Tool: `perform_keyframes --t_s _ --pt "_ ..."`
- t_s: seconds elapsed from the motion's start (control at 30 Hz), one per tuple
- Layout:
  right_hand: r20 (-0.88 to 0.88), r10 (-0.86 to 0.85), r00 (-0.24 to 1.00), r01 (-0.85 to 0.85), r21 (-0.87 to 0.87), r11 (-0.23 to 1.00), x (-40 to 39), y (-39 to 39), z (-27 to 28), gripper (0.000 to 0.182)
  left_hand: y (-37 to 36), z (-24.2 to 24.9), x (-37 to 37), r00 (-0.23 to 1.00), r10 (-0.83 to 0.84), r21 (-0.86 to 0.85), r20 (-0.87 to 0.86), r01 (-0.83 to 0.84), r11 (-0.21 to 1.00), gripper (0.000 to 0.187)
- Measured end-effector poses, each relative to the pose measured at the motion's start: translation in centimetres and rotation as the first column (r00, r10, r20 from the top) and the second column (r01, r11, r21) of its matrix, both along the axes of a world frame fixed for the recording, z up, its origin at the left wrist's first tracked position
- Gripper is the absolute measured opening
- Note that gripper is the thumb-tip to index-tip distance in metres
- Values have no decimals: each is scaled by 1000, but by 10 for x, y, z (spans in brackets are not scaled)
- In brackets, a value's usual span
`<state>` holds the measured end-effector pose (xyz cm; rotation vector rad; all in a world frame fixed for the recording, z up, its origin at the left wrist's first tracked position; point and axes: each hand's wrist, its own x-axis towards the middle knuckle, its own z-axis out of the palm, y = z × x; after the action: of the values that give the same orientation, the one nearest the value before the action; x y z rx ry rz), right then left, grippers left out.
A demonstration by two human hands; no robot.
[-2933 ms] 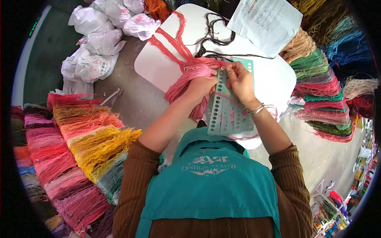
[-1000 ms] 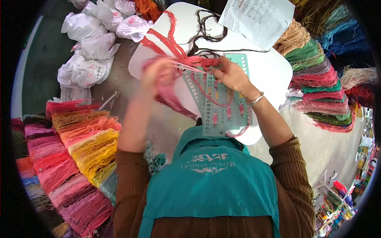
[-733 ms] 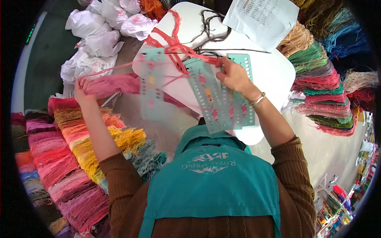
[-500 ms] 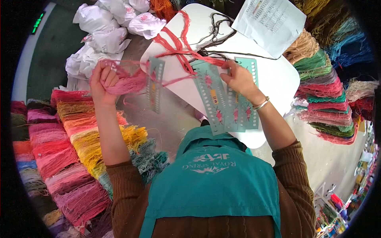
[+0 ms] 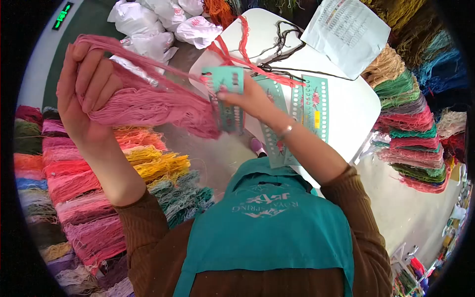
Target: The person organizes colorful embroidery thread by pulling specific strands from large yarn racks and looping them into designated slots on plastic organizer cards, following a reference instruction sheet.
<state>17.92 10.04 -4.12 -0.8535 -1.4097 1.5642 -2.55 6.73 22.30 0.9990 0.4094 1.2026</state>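
My left hand (image 5: 89, 86) is raised at the left, its fingers wrapped round a skein of pink thread (image 5: 153, 106). The thread stretches across to a teal punched thread card (image 5: 225, 81), which my right hand (image 5: 245, 101) grips by its right side. This card is blurred and tilted, and the skein's far end hangs against it. Other teal cards (image 5: 310, 106) with rows of holes and pink flower prints lie at the front of the white table (image 5: 346, 106). Coral-red thread (image 5: 245, 42) runs over the tabletop to one of them.
Black thread (image 5: 282, 42) and a printed sheet in a clear sleeve (image 5: 346, 34) lie on the table. White plastic bags (image 5: 141, 24) stand behind at the left. Hanks of coloured thread are piled on the left (image 5: 94, 198) and on the right (image 5: 410, 128).
My left hand has risen leftward and nearer the camera with the pink skein. My right hand has left the cards on the table and now holds the card beside the skein.
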Motion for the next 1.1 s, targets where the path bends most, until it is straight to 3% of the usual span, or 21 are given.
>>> perform_keyframes --t_s 0.03,0.07,0.17,0.2,0.27,0.37,0.4,0.5,0.6,0.7,0.73,0.87,0.97,1.0,1.1 --pt "-81 55 995 -63 -96 993 -4 5 1 38 -1 2 2 1000 -23 -6 6 23 1000 21" --pt "-229 23 973 -76 -227 971 -6 4 1 23 -2 4 1 1000 -3 -13 15 3 1000 21" --pt "-432 -128 893 -68 -410 910 16 11 14 18 -3 4 -16 993 114 -37 1 -114 993 19" --pt "-377 -143 915 -34 -426 904 35 15 20 16 -4 2 -28 981 192 -45 -30 -193 980 19" --pt "-400 -93 912 -126 -490 863 73 18 46 22 -1 -11 -54 921 353 -81 -166 -369 926 20" --pt "-471 -145 870 -198 -602 774 125 30 31 22 9 -49 -102 978 141 -169 151 -115 979 20" --pt "-512 -227 829 -181 -629 756 143 32 23 23 9 -57 -115 975 164 -154 148 -141 978 18" --pt "-311 -340 888 34 -691 722 183 32 12 21 8 -96 -162 949 304 -177 84 -286 942 12" --pt "-253 -311 916 73 -659 749 177 24 17 21 16 -138 -212 866 484 -263 -126 -500 825 5" --pt "-206 -286 936 123 -571 812 154 16 11 20 10 -157 -229 714 656 -361 -243 -695 622 13" --pt "-102 -281 954 193 -506 840 144 13 6 19 7 -177 -269 732 647 -411 -212 -667 621 17" --pt "228 -200 953 267 -316 910 124 9 -14 25 -26 -183 -283 493 829 -361 -265 -848 389 10" --pt "395 -187 900 265 -152 952 116 12 -22 34 -48 -156 -242 140 955 -160 -263 -982 100 10" --pt "450 -178 875 250 -105 962 113 12 -13 35 -51 -154 -247 -36 956 -53 -292 -997 -54 10" --pt "489 -168 856 187 11 982 100 10 -7 37 -67 -140 -257 241 927 -66 -288 -970 232 10"
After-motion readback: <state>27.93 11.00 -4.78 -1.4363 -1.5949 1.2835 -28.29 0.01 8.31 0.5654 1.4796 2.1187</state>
